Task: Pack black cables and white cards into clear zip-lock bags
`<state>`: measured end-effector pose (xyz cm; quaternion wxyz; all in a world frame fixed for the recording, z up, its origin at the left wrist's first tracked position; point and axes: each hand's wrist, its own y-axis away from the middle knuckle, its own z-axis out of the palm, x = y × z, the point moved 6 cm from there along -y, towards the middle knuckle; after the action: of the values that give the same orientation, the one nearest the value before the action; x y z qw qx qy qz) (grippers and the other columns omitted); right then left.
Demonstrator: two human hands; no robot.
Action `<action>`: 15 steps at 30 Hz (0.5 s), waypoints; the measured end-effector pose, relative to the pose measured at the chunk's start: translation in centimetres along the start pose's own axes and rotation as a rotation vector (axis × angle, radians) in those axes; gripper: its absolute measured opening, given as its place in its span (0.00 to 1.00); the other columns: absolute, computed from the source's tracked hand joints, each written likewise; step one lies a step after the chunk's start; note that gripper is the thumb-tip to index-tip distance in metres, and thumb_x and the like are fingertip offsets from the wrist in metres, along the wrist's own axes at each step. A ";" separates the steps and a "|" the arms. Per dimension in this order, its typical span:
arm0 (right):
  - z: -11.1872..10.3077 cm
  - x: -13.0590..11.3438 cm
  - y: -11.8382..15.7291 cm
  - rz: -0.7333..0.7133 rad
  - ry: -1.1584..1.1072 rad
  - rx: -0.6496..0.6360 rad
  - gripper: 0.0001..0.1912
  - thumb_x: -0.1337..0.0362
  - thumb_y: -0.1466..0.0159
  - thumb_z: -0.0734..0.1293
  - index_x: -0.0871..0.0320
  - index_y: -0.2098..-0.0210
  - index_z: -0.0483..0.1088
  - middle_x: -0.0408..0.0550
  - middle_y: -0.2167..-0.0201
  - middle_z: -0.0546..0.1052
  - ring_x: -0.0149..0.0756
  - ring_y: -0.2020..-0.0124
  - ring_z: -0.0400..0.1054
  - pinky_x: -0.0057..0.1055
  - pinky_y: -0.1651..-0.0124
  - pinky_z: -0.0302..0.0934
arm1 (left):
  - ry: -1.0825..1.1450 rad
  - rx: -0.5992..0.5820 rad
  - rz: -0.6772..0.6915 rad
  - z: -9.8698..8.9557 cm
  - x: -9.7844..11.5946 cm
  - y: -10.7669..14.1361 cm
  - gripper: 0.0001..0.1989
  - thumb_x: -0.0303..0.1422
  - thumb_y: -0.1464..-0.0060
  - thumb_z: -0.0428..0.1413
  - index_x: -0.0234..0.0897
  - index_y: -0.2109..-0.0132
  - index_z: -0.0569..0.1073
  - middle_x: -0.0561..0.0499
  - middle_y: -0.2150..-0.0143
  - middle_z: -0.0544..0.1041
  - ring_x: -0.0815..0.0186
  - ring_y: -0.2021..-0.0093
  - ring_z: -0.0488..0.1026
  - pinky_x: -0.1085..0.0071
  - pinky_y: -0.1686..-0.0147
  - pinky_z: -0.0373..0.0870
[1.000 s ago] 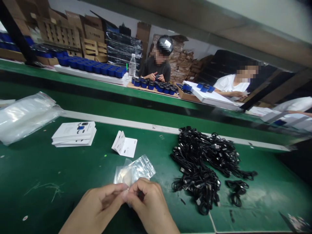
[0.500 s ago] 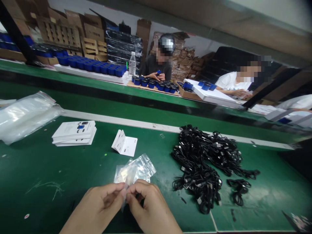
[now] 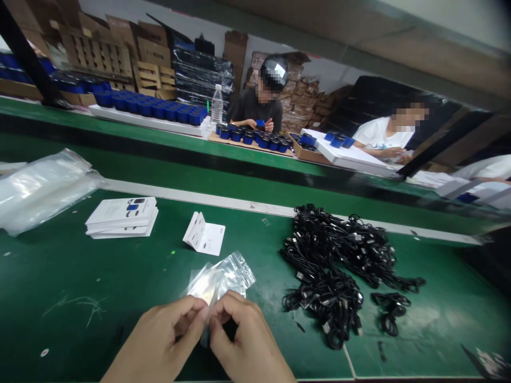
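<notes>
Both my hands pinch the edge of a clear zip bag (image 3: 207, 283) near the front of the green table. My left hand (image 3: 165, 332) has thumb and forefinger pressed together on it. My right hand (image 3: 243, 332) grips the same bag just beside, fingers curled. Under and behind it lie more clear zip bags (image 3: 238, 271). A folded white leaflet (image 3: 211, 238) stands partly opened beyond the bags. To its left is a stack of printed leaflets (image 3: 120, 217). Right of my hands sits a heap of black USB cables (image 3: 331, 266), with one bundled cable (image 3: 391, 311) apart from it.
A large plastic bag (image 3: 43, 186) lies at the left. Across the raised shelf stand blue round items (image 3: 151, 105), a water bottle (image 3: 217, 106) and a white box lid (image 3: 347, 154). Two co-workers (image 3: 259, 106) sit behind it. A shelf (image 3: 359, 48) hangs overhead.
The pinched bag has shifted and tilted slightly between my fingers, its edges a little further apart. My hands stay nearly in place. The co-worker opposite has moved their hands around a blue item.
</notes>
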<state>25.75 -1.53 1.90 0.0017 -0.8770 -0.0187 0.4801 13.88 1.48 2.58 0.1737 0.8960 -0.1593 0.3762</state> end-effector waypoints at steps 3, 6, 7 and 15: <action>0.2 -0.1 0.1 -0.018 0.033 -0.019 0.09 0.74 0.43 0.61 0.57 0.77 0.61 0.39 0.76 0.68 0.29 0.72 0.65 0.23 0.68 0.55 | 0.081 -0.053 -0.039 0.3 -0.1 0.0 0.18 0.47 0.43 0.43 0.43 0.71 0.68 0.59 0.77 0.76 0.69 0.75 0.75 0.79 0.75 0.65; 0.1 -0.1 0.1 -0.032 0.025 -0.012 0.09 0.74 0.42 0.61 0.57 0.77 0.61 0.40 0.76 0.68 0.29 0.72 0.65 0.23 0.68 0.55 | 0.028 -0.068 -0.004 0.5 -0.4 -0.2 0.16 0.44 0.42 0.44 0.42 0.72 0.67 0.58 0.76 0.76 0.68 0.74 0.74 0.78 0.74 0.64; 0.1 -0.2 0.1 -0.032 0.018 -0.003 0.09 0.73 0.42 0.60 0.57 0.77 0.62 0.40 0.76 0.68 0.29 0.72 0.66 0.23 0.68 0.55 | -0.014 -0.068 0.025 0.7 -0.5 -0.4 0.17 0.44 0.41 0.43 0.42 0.73 0.66 0.58 0.77 0.74 0.68 0.75 0.73 0.78 0.76 0.63; 0.4 -0.3 0.9 0.019 0.045 0.121 0.08 0.61 0.38 0.63 0.55 0.71 0.60 0.40 0.74 0.69 0.32 0.71 0.66 0.26 0.66 0.57 | 0.103 -0.073 0.143 1.9 -0.7 -0.4 0.17 0.39 0.38 0.37 0.42 0.74 0.58 0.57 0.77 0.68 0.68 0.75 0.68 0.76 0.73 0.64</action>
<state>25.28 -2.40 1.87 0.0506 -0.8861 0.0187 0.4604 14.72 1.13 0.77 0.1869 0.8548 -0.2274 0.4274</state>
